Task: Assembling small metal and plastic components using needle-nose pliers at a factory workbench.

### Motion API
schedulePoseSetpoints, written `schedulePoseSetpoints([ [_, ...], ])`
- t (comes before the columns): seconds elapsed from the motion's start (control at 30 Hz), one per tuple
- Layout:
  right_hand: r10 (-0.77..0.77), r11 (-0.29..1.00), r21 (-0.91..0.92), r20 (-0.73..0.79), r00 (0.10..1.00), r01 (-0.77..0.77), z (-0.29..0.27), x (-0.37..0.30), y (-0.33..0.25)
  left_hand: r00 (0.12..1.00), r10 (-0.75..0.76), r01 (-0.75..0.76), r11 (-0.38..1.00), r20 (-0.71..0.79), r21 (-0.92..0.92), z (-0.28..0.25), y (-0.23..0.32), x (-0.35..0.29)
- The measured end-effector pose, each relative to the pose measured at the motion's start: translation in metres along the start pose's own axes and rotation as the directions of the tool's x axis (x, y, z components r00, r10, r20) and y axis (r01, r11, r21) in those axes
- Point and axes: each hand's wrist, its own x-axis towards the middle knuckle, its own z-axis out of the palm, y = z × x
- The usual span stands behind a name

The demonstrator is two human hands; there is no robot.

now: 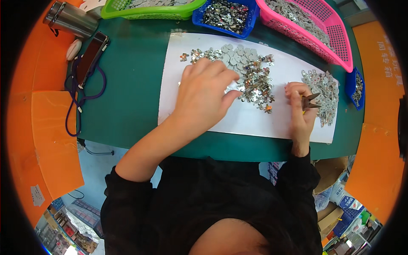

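Note:
My right hand (300, 104) is closed round a pair of pliers (312, 101). Their dark pointed jaws face right and stand a little apart, and a bit of yellow handle shows below the fingers. My left hand (203, 91) reaches over the white board (238, 125), thumb and forefinger apart at the edge of a pile of small shiny metal pieces (257, 87). Its other fingertips are hidden from view. Beyond it lie flat grey pieces (239, 55). A heap of small silvery pieces (325, 95) rests on the board just right of the pliers.
Along the far edge of the green table (127, 85) stand a green basket (148, 13), a blue tray (227, 30) and a pink basket (306, 40), all holding small pieces. A small blue tray (357, 91) is at right. A phone (91, 57) with a purple cord and a steel flask (72, 19) are left.

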Motion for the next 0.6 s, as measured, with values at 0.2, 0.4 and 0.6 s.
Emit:
schedulePoseSetpoints([
  [0.2,-0.024,0.998,0.049,-0.06,0.998,0.027,0.004,0.0,0.001,0.999,0.004,-0.001,0.998,-0.039,0.066,0.006,-0.005,0.021],
  [0.4,0.052,0.998,0.027,-0.014,0.999,-0.052,0.003,0.0,-0.002,0.995,0.057,-0.066,0.991,0.084,0.113,0.015,-0.01,0.023],
  [0.6,0.047,0.999,0.011,0.011,0.999,-0.047,0.002,0.0,-0.002,1.0,0.019,-0.019,1.0,-0.002,0.003,0.02,-0.009,0.027],
])
